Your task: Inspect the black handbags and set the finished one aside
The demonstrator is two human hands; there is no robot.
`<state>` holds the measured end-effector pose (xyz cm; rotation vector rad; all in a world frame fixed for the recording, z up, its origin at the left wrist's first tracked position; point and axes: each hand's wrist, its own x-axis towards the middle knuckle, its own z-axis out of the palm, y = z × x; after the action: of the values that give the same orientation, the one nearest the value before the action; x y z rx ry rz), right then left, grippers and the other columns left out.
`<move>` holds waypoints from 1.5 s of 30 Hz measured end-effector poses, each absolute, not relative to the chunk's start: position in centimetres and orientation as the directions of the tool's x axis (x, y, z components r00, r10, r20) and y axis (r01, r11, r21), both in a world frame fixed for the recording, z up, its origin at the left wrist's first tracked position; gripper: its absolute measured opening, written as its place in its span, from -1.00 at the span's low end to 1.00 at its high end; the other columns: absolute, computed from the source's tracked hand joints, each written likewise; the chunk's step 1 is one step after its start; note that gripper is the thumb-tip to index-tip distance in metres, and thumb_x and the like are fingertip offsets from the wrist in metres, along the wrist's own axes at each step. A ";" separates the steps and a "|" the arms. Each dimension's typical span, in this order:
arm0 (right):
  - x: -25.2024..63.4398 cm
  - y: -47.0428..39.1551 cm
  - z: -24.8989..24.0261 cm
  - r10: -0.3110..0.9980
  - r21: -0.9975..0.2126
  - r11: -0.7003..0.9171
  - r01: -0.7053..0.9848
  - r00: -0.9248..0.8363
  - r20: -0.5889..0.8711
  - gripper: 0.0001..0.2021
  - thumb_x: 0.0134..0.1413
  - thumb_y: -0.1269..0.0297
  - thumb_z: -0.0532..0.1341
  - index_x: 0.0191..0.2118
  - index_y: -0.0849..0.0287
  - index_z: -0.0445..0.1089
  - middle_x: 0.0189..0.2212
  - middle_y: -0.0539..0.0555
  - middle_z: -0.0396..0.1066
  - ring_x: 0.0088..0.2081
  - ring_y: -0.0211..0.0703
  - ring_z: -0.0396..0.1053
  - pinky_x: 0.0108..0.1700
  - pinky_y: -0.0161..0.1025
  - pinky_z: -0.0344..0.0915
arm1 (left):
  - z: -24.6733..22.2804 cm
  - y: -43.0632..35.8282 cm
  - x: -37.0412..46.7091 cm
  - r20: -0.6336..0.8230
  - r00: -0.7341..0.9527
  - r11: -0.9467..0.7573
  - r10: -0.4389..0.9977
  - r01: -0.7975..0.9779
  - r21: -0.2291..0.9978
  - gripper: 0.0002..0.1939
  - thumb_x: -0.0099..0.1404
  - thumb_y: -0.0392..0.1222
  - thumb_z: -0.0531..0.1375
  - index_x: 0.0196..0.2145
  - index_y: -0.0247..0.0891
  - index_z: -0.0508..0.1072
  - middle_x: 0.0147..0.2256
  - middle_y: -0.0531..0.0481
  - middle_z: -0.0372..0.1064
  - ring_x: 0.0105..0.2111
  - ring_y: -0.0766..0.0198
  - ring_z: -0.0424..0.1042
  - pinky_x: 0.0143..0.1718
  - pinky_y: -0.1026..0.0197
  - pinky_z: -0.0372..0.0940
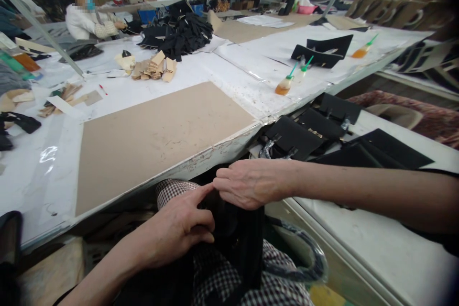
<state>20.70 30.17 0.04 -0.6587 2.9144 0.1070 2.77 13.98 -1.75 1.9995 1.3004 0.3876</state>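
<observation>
A black bag [253, 244] rests on my lap, dark and partly hidden by my hands. A curved handle [321, 263] wrapped in clear plastic hangs at its right side. My right hand [254, 181] has its fingers closed on the bag's upper edge; the fingertips' exact hold is hidden. From the left, my left hand [179, 224] reaches to the bag, its index finger stretched to touch the right hand's fingers. Its other digits are bent against the black material. Checkered cloth [283, 267] covers my legs beneath.
A brown board [161, 134] lies on the white table [236, 64] ahead. Several black bags [297, 136] lie on the right-hand surface. Glue bottles [283, 85], tan strips [154, 68] and a black pile [182, 33] stand farther back. A masked person [82, 19] works at the left.
</observation>
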 end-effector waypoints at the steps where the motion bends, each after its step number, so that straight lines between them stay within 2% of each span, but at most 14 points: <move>1: 20.5 30.1 -0.2 -0.416 0.026 0.906 -0.422 -0.900 -0.129 -0.77 0.38 0.44 0.05 -0.29 0.27 0.40 -0.27 0.13 0.34 -0.32 -0.11 0.20 -0.49 -0.17 0.03 | -1.8 14.0 2.9 -0.119 0.448 -0.242 0.886 0.666 0.706 -0.90 0.30 -0.32 0.29 -0.38 -0.23 0.47 0.20 0.03 0.16 0.03 0.20 0.33 0.03 0.25 0.22; 4: 19.5 29.8 -1.4 -0.397 -0.038 0.917 -0.396 -0.918 -0.008 -0.75 0.44 0.32 0.02 -0.23 0.26 0.40 -0.25 0.13 0.34 -0.26 -0.10 0.23 -0.48 -0.20 0.03 | -1.9 14.3 3.2 -0.119 0.445 -0.227 0.888 0.648 0.727 -0.89 0.27 -0.32 0.33 -0.39 -0.22 0.47 -0.01 0.03 0.31 -0.05 0.22 0.35 -0.04 0.28 0.24; 7: 18.9 29.4 -2.5 -0.288 -0.244 0.925 -0.292 -0.956 0.054 -0.79 0.39 0.21 0.14 -0.17 0.26 0.40 -0.24 0.12 0.36 -0.26 -0.11 0.28 -0.46 -0.25 0.07 | -2.0 14.4 3.2 -0.160 0.416 -0.182 0.895 0.669 0.721 -0.91 0.27 -0.27 0.34 -0.37 -0.19 0.49 -0.06 0.04 0.34 -0.05 0.18 0.36 -0.03 0.25 0.26; 9: 19.5 29.5 -2.6 -0.098 -0.501 0.858 -0.115 -0.993 0.059 -0.81 0.38 0.24 0.15 -0.16 0.26 0.40 -0.26 0.09 0.38 -0.28 -0.15 0.31 -0.38 -0.27 0.18 | -2.0 14.1 2.8 -0.200 0.364 -0.131 0.910 0.708 0.694 -0.92 0.31 -0.28 0.30 -0.35 -0.20 0.47 0.09 0.02 0.29 0.02 0.14 0.35 0.04 0.19 0.25; 11: 21.1 29.6 -2.3 0.169 -0.743 0.662 0.097 -0.985 0.022 -0.77 0.43 0.21 0.06 -0.12 0.25 0.38 -0.26 0.08 0.41 -0.26 -0.17 0.34 -0.25 -0.26 0.27 | -2.1 13.6 2.2 -0.238 0.312 -0.075 0.920 0.734 0.675 -0.91 0.36 -0.29 0.24 -0.33 -0.21 0.43 0.26 0.02 0.12 0.15 0.09 0.28 0.14 0.14 0.20; 14: 24.8 28.7 -1.5 0.456 -0.907 0.300 0.297 -0.879 -0.137 -0.62 0.39 0.00 0.05 0.06 0.19 0.33 -0.12 0.12 0.42 -0.14 -0.08 0.38 -0.10 -0.17 0.33 | -2.4 12.9 1.2 -0.257 0.303 -0.046 0.918 0.723 0.689 -0.90 0.39 -0.30 0.18 -0.33 -0.21 0.39 0.32 0.07 0.04 0.28 0.12 0.13 0.26 0.14 0.09; 18: 29.0 24.9 -2.4 0.453 -0.930 0.027 0.368 -0.833 -0.317 -0.35 0.14 -0.09 0.29 0.25 0.12 0.22 0.06 0.19 0.36 0.04 0.11 0.33 0.07 -0.04 0.31 | -2.5 12.9 0.7 -0.258 0.311 -0.049 0.915 0.720 0.692 -0.94 0.35 -0.33 0.20 -0.27 -0.19 0.41 0.32 0.06 0.03 0.29 0.15 0.10 0.30 0.12 0.07; 22: 29.8 22.1 -4.3 0.477 -0.906 -0.064 0.417 -0.785 -0.395 -0.59 0.26 -0.03 0.18 0.02 0.18 0.42 -0.25 0.09 0.46 -0.16 0.03 0.38 -0.10 -0.15 0.38 | -1.3 14.3 0.7 -0.232 0.359 -0.103 0.904 0.710 0.697 -0.63 0.27 -0.29 0.28 0.01 -0.11 0.38 0.38 0.01 -0.12 0.33 0.07 -0.01 0.34 -0.01 0.01; 25: 29.6 22.2 -4.8 0.466 -0.930 -0.060 0.362 -0.814 -0.347 -0.65 0.27 0.00 0.16 -0.13 0.21 0.45 -0.33 0.05 0.42 -0.25 -0.06 0.35 -0.19 -0.24 0.35 | -0.7 16.2 1.3 -0.123 0.449 -0.197 0.885 0.601 0.775 -0.60 0.36 -0.29 0.22 0.12 -0.07 0.33 0.34 0.01 -0.01 0.31 0.15 0.05 0.33 0.05 0.04; 28: 29.8 23.0 -4.6 0.408 -0.929 -0.072 0.363 -0.839 -0.360 -0.68 0.27 0.03 0.16 -0.16 0.21 0.44 -0.37 0.01 0.37 -0.34 -0.15 0.29 -0.30 -0.31 0.28 | -1.2 18.3 2.6 0.000 0.452 -0.281 0.892 0.557 0.782 -0.70 0.45 -0.35 0.10 0.08 -0.12 0.39 0.18 -0.02 0.25 0.20 0.24 0.21 0.26 0.14 0.12; 31: 30.0 23.5 -4.3 0.375 -0.924 -0.062 0.377 -0.849 -0.372 -0.72 0.28 0.06 0.16 -0.18 0.20 0.41 -0.41 -0.03 0.31 -0.41 -0.22 0.20 -0.37 -0.35 0.18 | -1.9 19.7 4.1 0.002 0.471 -0.304 0.882 0.565 0.767 -0.81 0.39 -0.32 0.21 -0.05 -0.20 0.44 -0.01 -0.04 0.39 0.04 0.21 0.33 0.12 0.18 0.22; 34: 30.2 23.8 -4.3 0.384 -0.924 -0.058 0.379 -0.846 -0.371 -0.74 0.26 0.07 0.18 -0.21 0.19 0.41 -0.43 -0.05 0.29 -0.42 -0.23 0.18 -0.38 -0.35 0.16 | -2.0 20.2 5.1 -0.010 0.498 -0.303 0.867 0.542 0.784 -0.90 0.33 -0.34 0.27 -0.20 -0.25 0.45 -0.07 -0.03 0.39 -0.03 0.23 0.36 0.06 0.22 0.24; 40: 30.4 24.8 -4.3 0.338 -0.923 -0.111 0.367 -0.860 -0.383 -0.72 0.27 0.09 0.16 -0.14 0.21 0.43 -0.37 -0.02 0.34 -0.35 -0.18 0.25 -0.29 -0.33 0.23 | -1.2 20.2 5.3 -0.023 0.502 -0.249 0.865 0.469 0.847 -0.93 0.39 -0.32 0.20 -0.16 -0.26 0.42 0.03 -0.03 0.33 0.01 0.28 0.35 0.08 0.27 0.21; 45: 30.4 25.0 -5.0 0.343 -0.935 -0.122 0.334 -0.869 -0.356 -0.76 0.30 0.15 0.15 -0.09 0.19 0.42 -0.34 -0.03 0.34 -0.33 -0.19 0.24 -0.26 -0.33 0.22 | -1.8 20.5 5.7 -0.077 0.465 -0.177 0.882 0.478 0.860 -0.90 0.39 -0.28 0.23 -0.32 -0.27 0.40 -0.08 0.01 0.40 -0.09 0.30 0.39 -0.01 0.28 0.23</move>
<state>30.39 24.98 -4.96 0.8041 2.0859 -2.2156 5.65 20.48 -1.79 1.8167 1.1522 0.5657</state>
